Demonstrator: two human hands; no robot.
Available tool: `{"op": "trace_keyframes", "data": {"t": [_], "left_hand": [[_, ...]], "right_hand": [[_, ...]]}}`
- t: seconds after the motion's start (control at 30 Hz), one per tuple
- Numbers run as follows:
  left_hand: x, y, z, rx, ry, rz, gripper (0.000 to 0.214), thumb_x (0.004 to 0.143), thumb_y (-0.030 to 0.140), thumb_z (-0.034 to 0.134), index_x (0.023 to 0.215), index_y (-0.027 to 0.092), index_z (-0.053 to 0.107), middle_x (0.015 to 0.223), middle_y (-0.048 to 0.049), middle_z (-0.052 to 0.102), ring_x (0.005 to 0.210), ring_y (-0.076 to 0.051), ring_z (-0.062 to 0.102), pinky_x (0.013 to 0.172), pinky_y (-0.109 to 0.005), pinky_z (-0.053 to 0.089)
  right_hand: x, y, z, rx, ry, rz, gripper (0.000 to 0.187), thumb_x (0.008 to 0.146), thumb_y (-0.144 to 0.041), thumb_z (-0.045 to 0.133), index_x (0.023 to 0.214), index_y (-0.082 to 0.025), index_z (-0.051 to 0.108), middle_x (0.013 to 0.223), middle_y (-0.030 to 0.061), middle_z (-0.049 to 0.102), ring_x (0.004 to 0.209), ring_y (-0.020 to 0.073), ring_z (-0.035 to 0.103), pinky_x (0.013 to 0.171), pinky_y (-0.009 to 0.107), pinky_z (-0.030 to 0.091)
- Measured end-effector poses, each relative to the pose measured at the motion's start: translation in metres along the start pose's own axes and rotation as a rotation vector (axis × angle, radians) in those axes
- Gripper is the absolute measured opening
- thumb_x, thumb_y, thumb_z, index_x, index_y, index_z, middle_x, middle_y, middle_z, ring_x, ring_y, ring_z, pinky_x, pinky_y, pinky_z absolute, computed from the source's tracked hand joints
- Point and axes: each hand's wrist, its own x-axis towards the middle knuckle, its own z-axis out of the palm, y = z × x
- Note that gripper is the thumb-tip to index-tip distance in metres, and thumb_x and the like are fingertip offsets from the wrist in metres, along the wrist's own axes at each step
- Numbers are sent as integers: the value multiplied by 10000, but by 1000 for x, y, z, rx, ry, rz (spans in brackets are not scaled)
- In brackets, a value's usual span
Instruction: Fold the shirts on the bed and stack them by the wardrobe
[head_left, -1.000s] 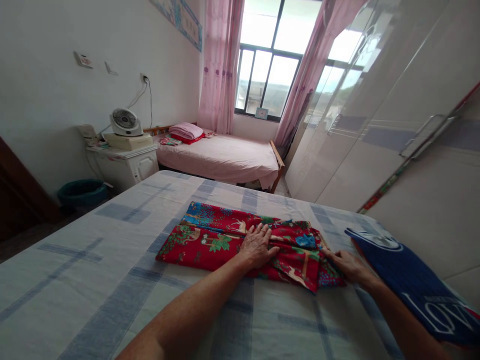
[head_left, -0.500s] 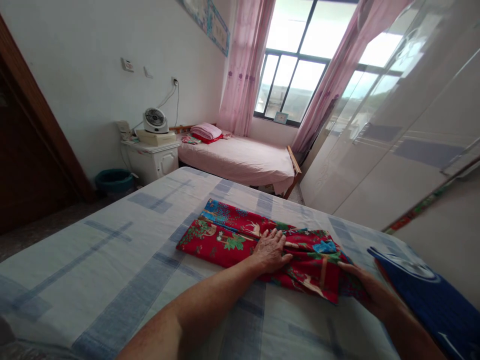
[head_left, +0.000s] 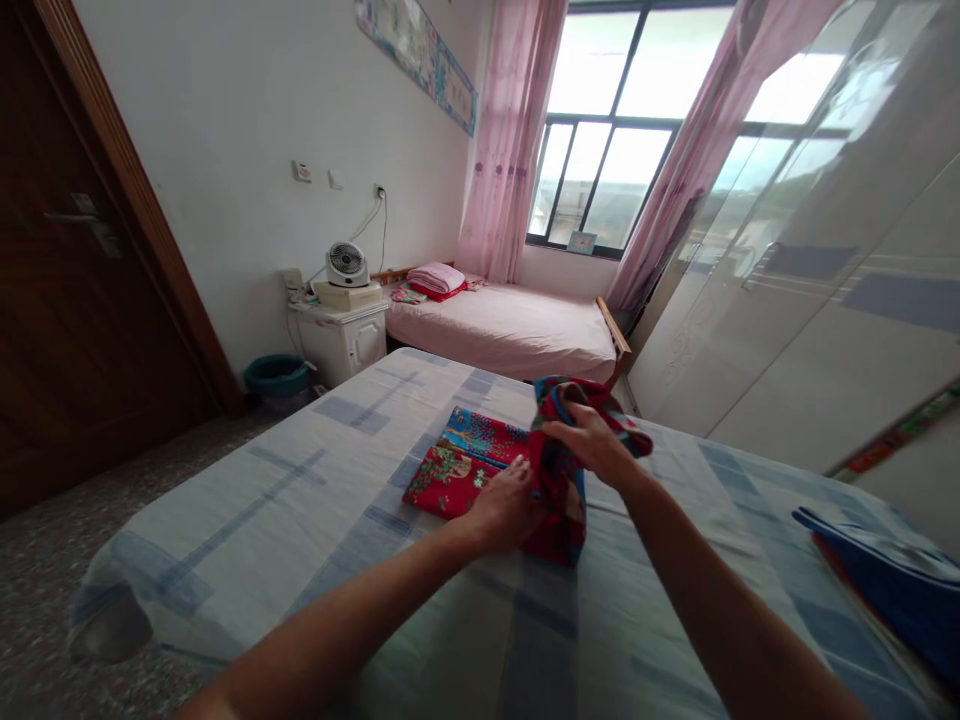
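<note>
Red cloth (head_left: 465, 462) lay mid-way across the bed (head_left: 300, 520), nearer its far edge, already a folded strip. Left hand (head_left: 504, 508) pressed flat and open on it. Right hand (head_left: 592, 440) pinched the right end, lifted and curled over. Fold looked half done: raised end not yet laid down.

- No text can be read in this view.
- Wall poster (head_left: 420, 50): print too blurred to read.
- Red patterned cloth (head_left: 465, 465): pictures only, no letters legible.
- Blue cloth (head_left: 885, 590), right edge: no lettering legible.
- Windowsill card (head_left: 581, 241): too small to read.
</note>
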Motion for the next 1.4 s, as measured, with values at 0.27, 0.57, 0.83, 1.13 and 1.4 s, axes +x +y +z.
{"op": "trace_keyframes", "data": {"t": [0.27, 0.57, 0.83, 1.13, 1.4], "left_hand": [[-112, 0, -64, 147, -151, -235, 259, 793, 237, 513, 996, 197, 668, 1083, -110, 637, 1040, -294, 557, 944, -441, 406], [-114, 33, -44, -1483, 291, -1026, 213, 742, 181, 669, 913, 86, 584, 1010, -184, 654, 974, -251, 642, 900, -331, 484], [-76, 44, -16, -1680, 582, -1089, 89, 848, 187, 576, 918, 141, 606, 933, -74, 686, 829, -156, 664, 747, -250, 505], [-62, 41, -9, -1532, 540, -1043, 222, 767, 295, 671, 944, 171, 620, 882, -21, 698, 714, -117, 637, 614, -234, 448], [-30, 32, 5, -1390, 630, -801, 249, 626, 184, 714, 836, 146, 586, 674, -11, 680, 616, -178, 655, 635, -306, 521]], "right_hand": [[-6, -14, 91, -132, -238, -332, 213, 846, -370, 496, 873, -239, 661, 921, 6, 671, 841, 138, 603, 792, 267, 435], [20, 87, 19, -74, 296, 345, 351, 648, -245, 645, 976, -121, 623, 1066, 159, 627, 1126, 292, 518, 906, 359, 419], [26, 94, 30, 464, 114, 578, 65, 677, -203, 627, 708, -153, 598, 609, 37, 658, 591, 170, 638, 593, 273, 534], [0, 42, 2, 904, 20, 554, 9, 743, -153, 554, 743, -157, 563, 597, 24, 662, 566, 153, 648, 592, 277, 562], [-43, 27, -28, 1124, 49, 573, 58, 741, -119, 551, 766, -171, 546, 596, -13, 643, 503, 102, 606, 546, 206, 534]]}}
